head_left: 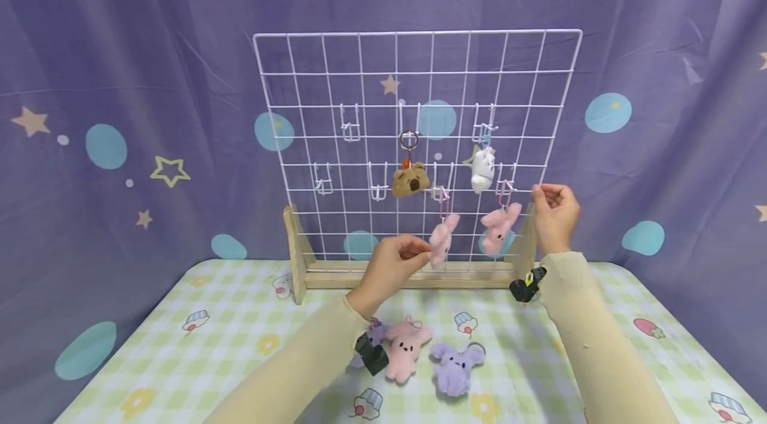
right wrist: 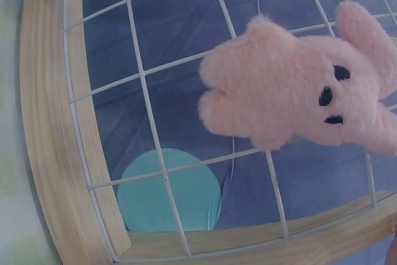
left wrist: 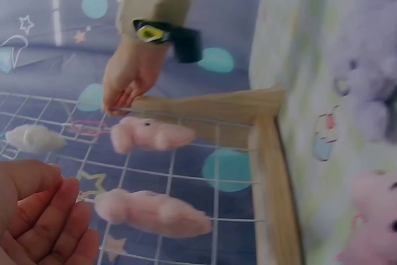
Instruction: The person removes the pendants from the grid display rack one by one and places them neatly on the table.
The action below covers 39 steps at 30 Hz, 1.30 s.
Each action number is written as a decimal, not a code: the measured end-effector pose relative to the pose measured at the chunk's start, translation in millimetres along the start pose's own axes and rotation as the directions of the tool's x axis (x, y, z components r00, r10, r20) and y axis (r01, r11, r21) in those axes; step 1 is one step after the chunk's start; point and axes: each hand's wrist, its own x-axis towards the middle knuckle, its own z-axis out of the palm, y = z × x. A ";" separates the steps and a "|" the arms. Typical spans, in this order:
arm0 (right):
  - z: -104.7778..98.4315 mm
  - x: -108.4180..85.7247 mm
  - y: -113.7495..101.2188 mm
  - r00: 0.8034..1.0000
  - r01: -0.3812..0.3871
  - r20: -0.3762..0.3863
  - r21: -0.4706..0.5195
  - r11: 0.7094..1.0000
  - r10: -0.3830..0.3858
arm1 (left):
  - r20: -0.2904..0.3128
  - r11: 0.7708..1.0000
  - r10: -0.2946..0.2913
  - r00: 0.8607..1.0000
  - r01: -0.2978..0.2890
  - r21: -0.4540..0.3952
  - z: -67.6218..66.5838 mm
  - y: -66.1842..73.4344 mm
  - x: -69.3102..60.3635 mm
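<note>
My left hand (head_left: 392,267) has its fingertips beside a pink plush keychain (head_left: 442,242) hanging on the white wire grid (head_left: 413,72). In the left wrist view, the fingers of this hand (left wrist: 46,215) are loosely bent beside the plush (left wrist: 154,213), with nothing seen between them; contact is unclear. Another pink plush (head_left: 499,231) hangs to the right. The grid's right edge is pinched by my right hand (head_left: 557,214), seen also in the left wrist view (left wrist: 130,79). A pink plush (right wrist: 291,85) facing the camera fills much of the right wrist view.
A brown bear keychain (head_left: 411,180) and a white plush (head_left: 483,170) hang higher, among some bare hooks (head_left: 351,132). Wooden feet (head_left: 295,254) hold the grid. On the checked tablecloth (head_left: 240,344) lie a pink plush (head_left: 404,349), a purple one (head_left: 455,369) and another partly behind my left wrist.
</note>
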 end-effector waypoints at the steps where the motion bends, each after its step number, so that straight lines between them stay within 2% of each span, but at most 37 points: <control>1: 0.0 0.1 0.2 1.000 0.000 0.001 0.000 1.000 0.000 | -0.008 1.000 0.001 1.000 -0.001 -0.001 -0.8 1.5 3.4; 5: -0.4 1.2 0.5 1.000 -0.005 0.003 0.009 1.000 0.005 | -0.043 1.000 -0.030 0.999 0.030 -0.002 -0.7 7.4 15.2; 9: -0.6 2.7 0.4 1.000 -0.015 -0.008 0.023 1.000 0.016 | -0.079 0.999 -0.032 0.996 0.032 -0.011 2.4 9.9 25.4; 17: -0.9 2.5 1.7 1.000 -0.021 0.002 0.018 1.000 0.021 | -0.168 0.996 -0.073 0.983 0.063 -0.067 9.2 4.9 44.8; 22: -1.2 1.0 3.2 1.000 -0.024 0.000 0.005 1.000 0.024 | -0.196 0.992 -0.105 0.975 0.090 -0.084 14.6 3.3 51.4; 26: -1.4 0.9 3.0 1.000 -0.022 -0.003 0.003 1.000 0.022 | -0.212 0.994 -0.085 0.974 0.068 -0.086 17.4 3.9 54.5; 32: -1.1 1.2 1.0 1.000 -0.021 -0.004 0.018 1.000 0.021 | -0.227 0.992 -0.089 0.970 0.066 -0.110 18.7 2.0 59.2; 39: -0.9 1.3 1.0 1.000 -0.017 -0.003 0.029 0.999 0.017 | -0.241 0.995 -0.028 0.970 0.004 -0.101 20.4 -0.5 62.7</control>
